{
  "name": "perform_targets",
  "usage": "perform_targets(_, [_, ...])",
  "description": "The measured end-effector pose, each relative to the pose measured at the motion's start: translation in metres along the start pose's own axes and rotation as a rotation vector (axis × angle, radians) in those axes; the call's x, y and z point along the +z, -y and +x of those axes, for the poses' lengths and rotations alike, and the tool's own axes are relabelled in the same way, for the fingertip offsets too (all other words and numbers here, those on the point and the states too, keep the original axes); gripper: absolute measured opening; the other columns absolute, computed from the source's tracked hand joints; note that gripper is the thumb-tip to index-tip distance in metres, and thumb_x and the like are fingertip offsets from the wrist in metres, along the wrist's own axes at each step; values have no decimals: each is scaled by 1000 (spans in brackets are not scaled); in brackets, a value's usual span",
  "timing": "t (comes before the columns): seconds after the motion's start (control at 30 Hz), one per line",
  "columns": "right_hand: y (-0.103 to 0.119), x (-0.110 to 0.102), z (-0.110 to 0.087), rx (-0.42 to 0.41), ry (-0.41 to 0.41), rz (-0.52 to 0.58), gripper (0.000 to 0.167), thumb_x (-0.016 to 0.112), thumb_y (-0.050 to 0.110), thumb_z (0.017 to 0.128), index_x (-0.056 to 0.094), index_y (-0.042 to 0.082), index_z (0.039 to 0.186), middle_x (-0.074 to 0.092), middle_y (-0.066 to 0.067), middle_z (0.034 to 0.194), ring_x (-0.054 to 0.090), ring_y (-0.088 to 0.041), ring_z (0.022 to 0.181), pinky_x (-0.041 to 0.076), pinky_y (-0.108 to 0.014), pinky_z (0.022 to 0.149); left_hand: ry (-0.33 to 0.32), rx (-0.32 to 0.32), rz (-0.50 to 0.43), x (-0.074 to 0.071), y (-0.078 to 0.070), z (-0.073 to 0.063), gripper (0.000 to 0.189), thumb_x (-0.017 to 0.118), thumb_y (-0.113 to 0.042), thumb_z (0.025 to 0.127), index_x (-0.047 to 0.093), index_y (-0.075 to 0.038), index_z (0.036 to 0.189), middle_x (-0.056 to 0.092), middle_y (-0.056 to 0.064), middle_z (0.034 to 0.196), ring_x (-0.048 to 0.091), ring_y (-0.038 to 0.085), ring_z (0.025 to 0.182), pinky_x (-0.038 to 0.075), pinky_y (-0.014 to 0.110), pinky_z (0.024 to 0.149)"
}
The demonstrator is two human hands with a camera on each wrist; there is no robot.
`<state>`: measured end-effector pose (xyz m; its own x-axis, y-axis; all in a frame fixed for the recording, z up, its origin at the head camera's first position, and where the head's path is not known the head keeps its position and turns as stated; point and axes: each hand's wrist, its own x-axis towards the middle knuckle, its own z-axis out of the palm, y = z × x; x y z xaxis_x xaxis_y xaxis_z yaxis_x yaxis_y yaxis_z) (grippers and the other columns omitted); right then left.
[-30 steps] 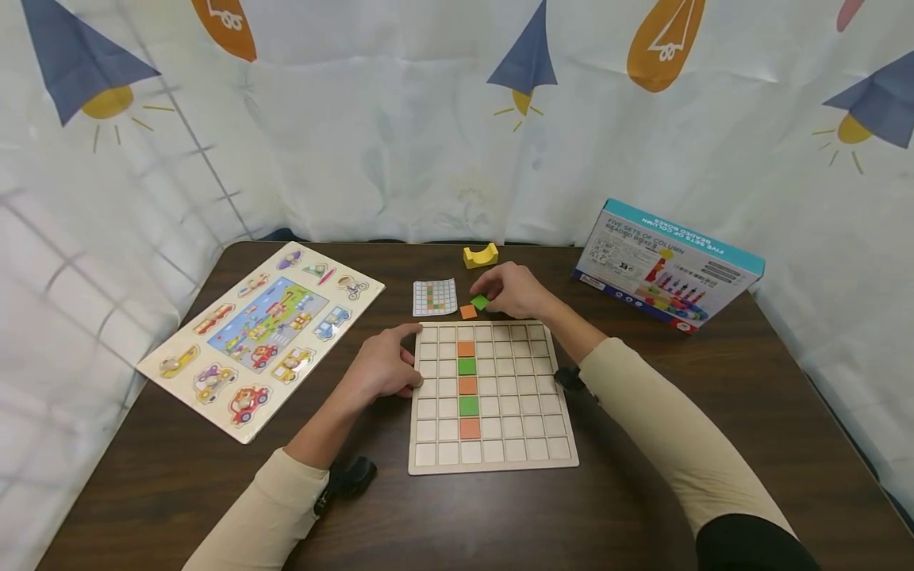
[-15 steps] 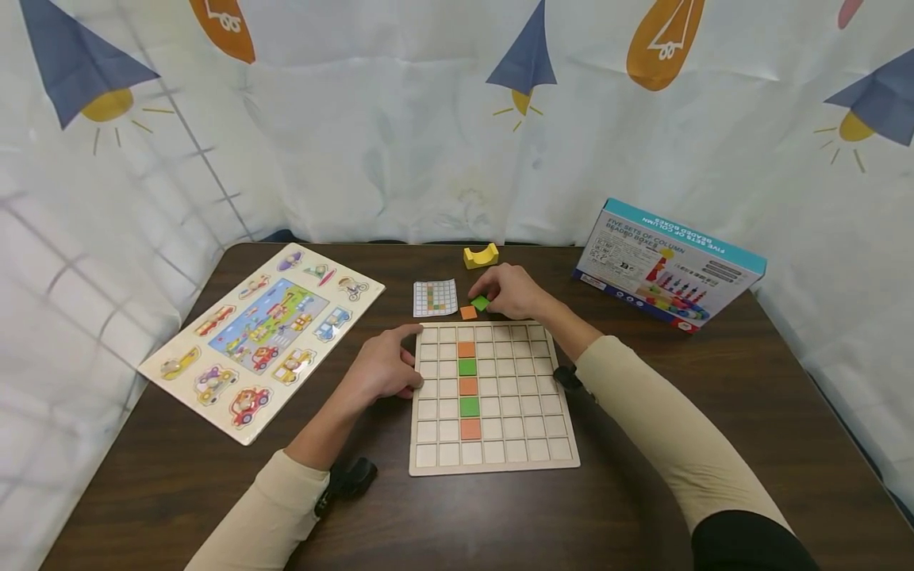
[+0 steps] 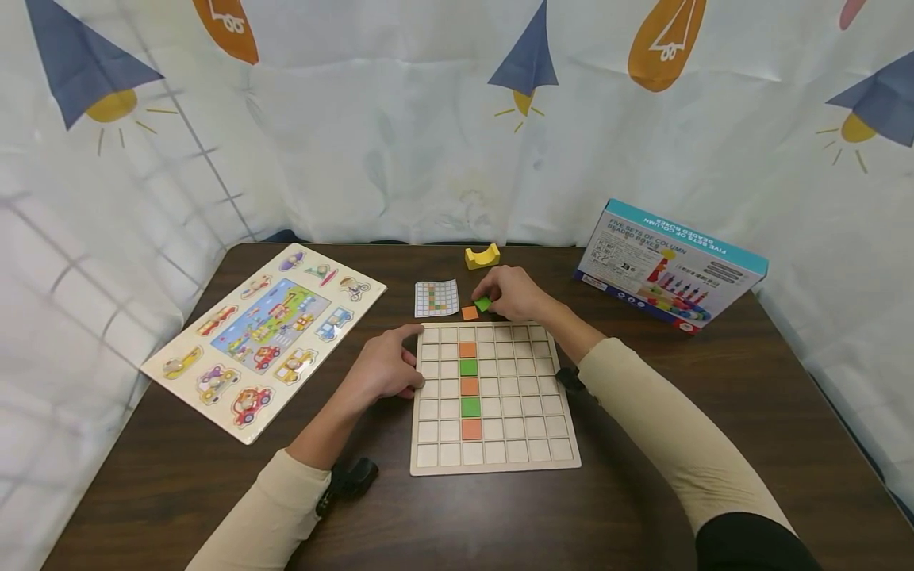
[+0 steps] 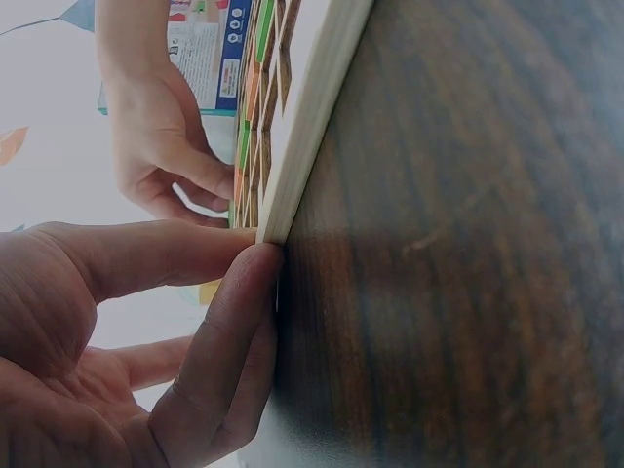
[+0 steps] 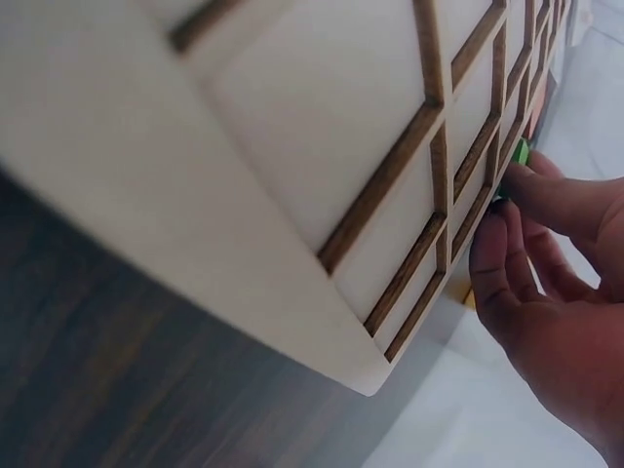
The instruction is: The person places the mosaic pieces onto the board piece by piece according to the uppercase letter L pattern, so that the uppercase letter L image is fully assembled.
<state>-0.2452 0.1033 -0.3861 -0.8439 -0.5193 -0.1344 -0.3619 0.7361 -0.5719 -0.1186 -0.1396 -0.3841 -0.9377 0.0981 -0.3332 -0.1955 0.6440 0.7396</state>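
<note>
A wooden grid board (image 3: 528,408) lies on the table with a column of alternating orange and green square tiles set in it. My left hand (image 3: 385,365) holds its left edge; in the left wrist view, thumb and fingers (image 4: 229,336) pinch the board's rim (image 4: 312,117). Beyond the far edge, my right hand (image 3: 516,293) pinches a green tile (image 3: 482,304), seen between the fingertips in the right wrist view too. A loose orange tile (image 3: 469,313) lies just left of that hand. Beside it sits a small card printed with a coloured grid (image 3: 436,299).
A yellow curved block (image 3: 481,256) stands behind my right hand. At the left lies a vehicle picture puzzle board (image 3: 264,341). A blue-topped cardboard box (image 3: 667,266) stands at the back right. A printed curtain (image 3: 428,135) hangs behind the dark table (image 3: 500,523).
The green tile has tilted and shifted slightly in my right fingertips. My left hand stays at the board's edge, and the tiles on the board have not moved.
</note>
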Motion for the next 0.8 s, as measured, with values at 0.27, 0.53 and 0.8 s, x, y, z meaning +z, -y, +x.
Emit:
perform_targets(0.27, [0,-2,-4,24,-12,-20,29,70,-5,93,80,9,116,75,-11,113,69,-26,104,62,-39,88,2,0,5,0,0,1,90,76,9,72,47,-10,155,66,16,97,69,17,56,64,31,53])
perform_targets(0.53, [-2,-5,-13,12,-40,-12,29,71,-3,92,80,9,117,76,-11,112,70,-27,105,61,-42,90,9,-5,9,0,-1,1,91,76,9,72,46,-10,156,66,16,96,70,18,57,64,31,53])
perform_targets(0.8, [-2,-3,-23,34,-55,32,27,75,3,90,81,10,116,77,-9,109,69,-24,102,61,-39,88,10,3,14,-1,0,1,91,75,9,72,46,-10,156,66,16,94,69,16,54,63,31,52])
